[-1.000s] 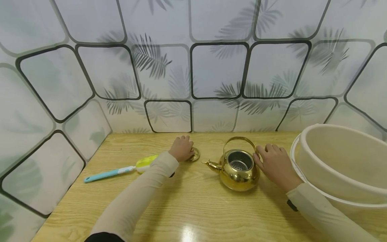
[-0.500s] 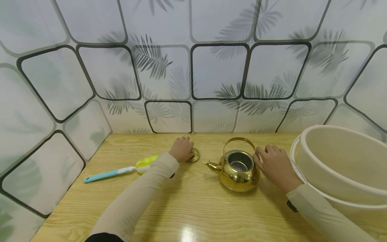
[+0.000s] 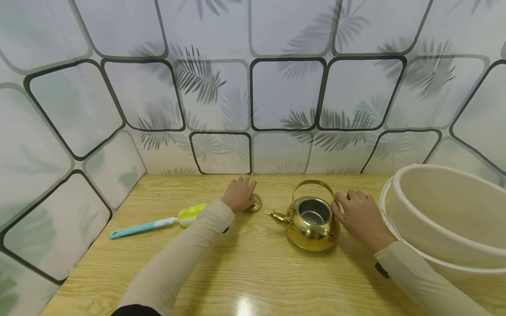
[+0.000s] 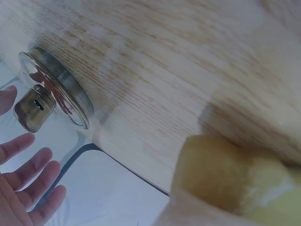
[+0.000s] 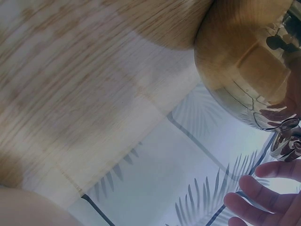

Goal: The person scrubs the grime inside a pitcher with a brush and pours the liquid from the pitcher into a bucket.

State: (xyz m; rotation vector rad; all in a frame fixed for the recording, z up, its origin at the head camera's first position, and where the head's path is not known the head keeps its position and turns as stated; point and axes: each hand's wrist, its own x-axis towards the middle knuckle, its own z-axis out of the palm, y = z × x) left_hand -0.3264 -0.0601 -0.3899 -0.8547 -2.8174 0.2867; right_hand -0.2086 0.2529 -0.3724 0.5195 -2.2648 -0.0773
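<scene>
Wooden table: brush, lid, gold kettle, pale tub.

A polished gold kettle stands upright and uncovered, handle raised, spout aimed toward a round gold lid lying knob-up nearby.

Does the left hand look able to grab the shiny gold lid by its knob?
Probably yes. The left hand has its fingers right by the knob of the gold lid, with nothing seen in between. Whether they touch is hard to tell.
</scene>
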